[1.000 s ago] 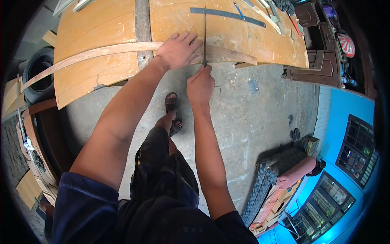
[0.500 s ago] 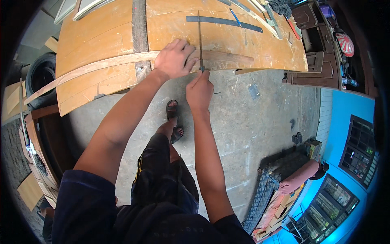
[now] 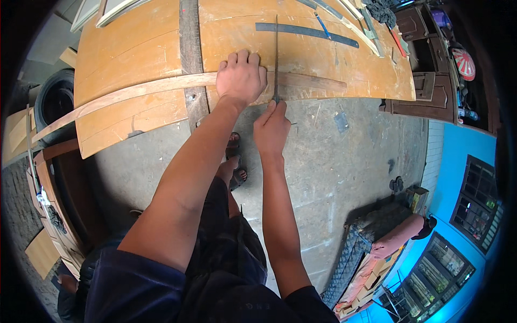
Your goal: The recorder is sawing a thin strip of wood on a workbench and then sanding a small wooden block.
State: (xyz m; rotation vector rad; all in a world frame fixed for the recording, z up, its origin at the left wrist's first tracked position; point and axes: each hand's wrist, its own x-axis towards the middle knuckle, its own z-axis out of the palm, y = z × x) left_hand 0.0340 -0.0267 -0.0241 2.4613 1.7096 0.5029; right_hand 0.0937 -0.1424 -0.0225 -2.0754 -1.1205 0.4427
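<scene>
A long, thin wooden strip point(image 3: 140, 88) lies across the worktable, bending toward the left rim of the picture. My left hand point(image 3: 241, 78) presses down on it with fingers curled over its far edge. Just right of that hand, a handsaw point(image 3: 277, 59) crosses the strip, its narrow blade seen nearly edge-on and pointing away from me. My right hand point(image 3: 272, 126) is closed round the saw's handle at the table's near edge; most of the handle is hidden in my fist. How deep the blade sits in the wood cannot be made out.
On the worktable point(image 3: 129, 48) lie a dark metal ruler point(image 3: 307, 33), a blue pen point(image 3: 323, 26) and a dark wooden bar point(image 3: 190, 48). Light strips lie at the far right. A tyre point(image 3: 55, 99) stands left, a dark cabinet point(image 3: 431, 99) right. Another person point(image 3: 67, 283) shows partly at lower left.
My left hand has drawn its fingers and thumb in closer on the strip. The table has shifted slightly right and down in the picture. The saw stays across the strip, still gripped by my right hand.
</scene>
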